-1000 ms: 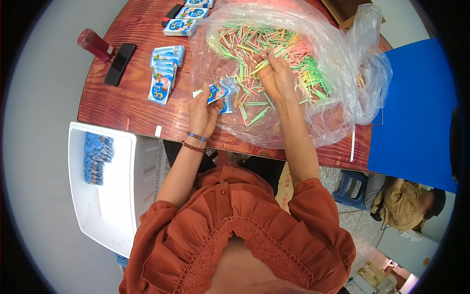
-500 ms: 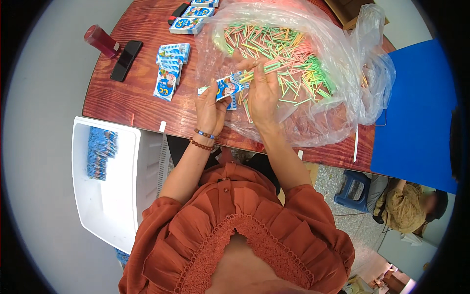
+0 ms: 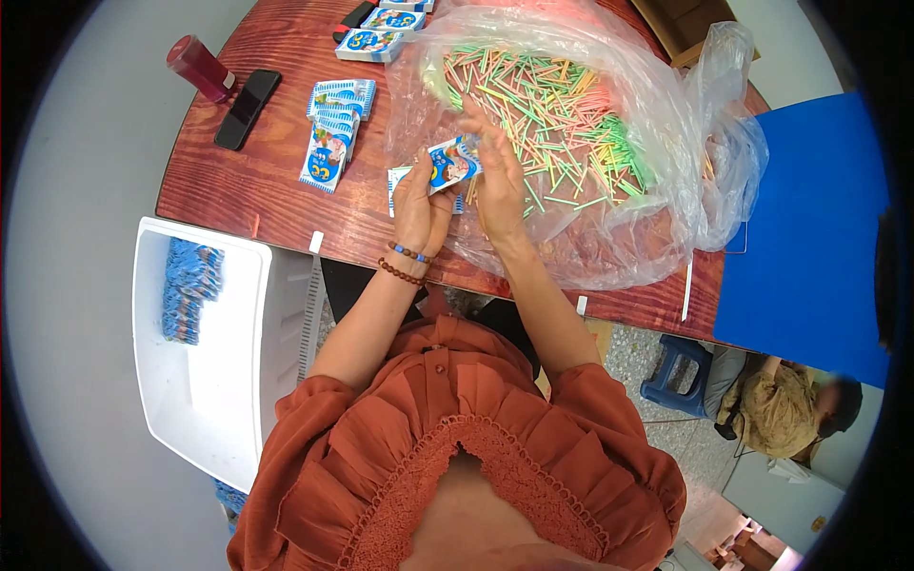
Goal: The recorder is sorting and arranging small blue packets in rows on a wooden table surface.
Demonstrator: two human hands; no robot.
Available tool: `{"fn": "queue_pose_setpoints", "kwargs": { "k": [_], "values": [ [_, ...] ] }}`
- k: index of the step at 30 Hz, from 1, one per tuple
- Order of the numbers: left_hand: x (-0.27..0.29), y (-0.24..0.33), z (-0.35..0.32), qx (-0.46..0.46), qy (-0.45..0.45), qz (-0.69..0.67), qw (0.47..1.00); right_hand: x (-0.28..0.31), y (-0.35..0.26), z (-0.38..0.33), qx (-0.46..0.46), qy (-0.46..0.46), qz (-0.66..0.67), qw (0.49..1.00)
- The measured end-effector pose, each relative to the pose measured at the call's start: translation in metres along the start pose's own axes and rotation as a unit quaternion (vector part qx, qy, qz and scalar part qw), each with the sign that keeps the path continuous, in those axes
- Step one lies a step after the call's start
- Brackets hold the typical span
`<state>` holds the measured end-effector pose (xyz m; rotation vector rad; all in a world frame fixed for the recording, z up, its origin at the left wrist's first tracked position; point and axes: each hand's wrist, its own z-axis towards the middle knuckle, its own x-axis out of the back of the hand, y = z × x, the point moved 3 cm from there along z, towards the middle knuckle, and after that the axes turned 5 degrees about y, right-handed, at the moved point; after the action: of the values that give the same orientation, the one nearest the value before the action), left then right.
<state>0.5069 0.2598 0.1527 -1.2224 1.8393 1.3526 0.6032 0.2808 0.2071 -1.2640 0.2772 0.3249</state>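
While our left hand (image 3: 420, 205) pinches a small, flat, blue-and-white printed packet (image 3: 451, 166) by its left end, our right hand (image 3: 503, 186) sits at the packet's right end, fingers partly spread; we cannot tell whether they grip it. The packet is tilted, over the table's near side. White-and-blue packet edges (image 3: 398, 179) show just below it; we cannot tell whether they are held too.

Just right of our right hand begins a wide, crumpled, see-through plastic bag (image 3: 657, 228), spread out to the near edge of the round, reddish-brown wooden table (image 3: 276, 205) and filled with thin pastel sticks (image 3: 543, 105) in pink, green and yellow. Left of our hands, a strip of bare wood leaves room before an overlapping row of blue-and-white packets (image 3: 328, 152). Farther left, near the curved edge, lie a black phone (image 3: 248, 109) and a red bottle (image 3: 200, 68). Beyond the table's lower-left edge stands a deep white plastic tub (image 3: 195, 226).
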Motion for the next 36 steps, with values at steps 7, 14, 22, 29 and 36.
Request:
{"fn": "queue_pose_setpoints", "kwargs": {
  "k": [7,14,22,29,36],
  "values": [
    [0.022,0.001,0.017,0.011,-0.011,-0.031,0.999,0.035,-0.011,0.022,0.041,0.053,-0.143,0.987],
    [0.032,0.012,0.016,-0.022,-0.006,-0.022,0.999,0.074,0.025,0.1,-0.016,-0.094,-0.653,0.752],
    [0.026,0.024,0.013,-0.017,-0.053,-0.029,0.998,0.066,0.058,0.129,0.054,-0.209,-0.787,0.578],
    [0.034,0.026,0.017,-0.024,-0.045,-0.053,0.997,0.042,-0.017,0.096,-0.04,-0.106,-0.477,0.872],
    [0.029,0.015,0.022,-0.022,-0.032,-0.069,0.997,-0.002,-0.02,0.024,-0.011,0.002,-0.105,0.994]
  ]
}}
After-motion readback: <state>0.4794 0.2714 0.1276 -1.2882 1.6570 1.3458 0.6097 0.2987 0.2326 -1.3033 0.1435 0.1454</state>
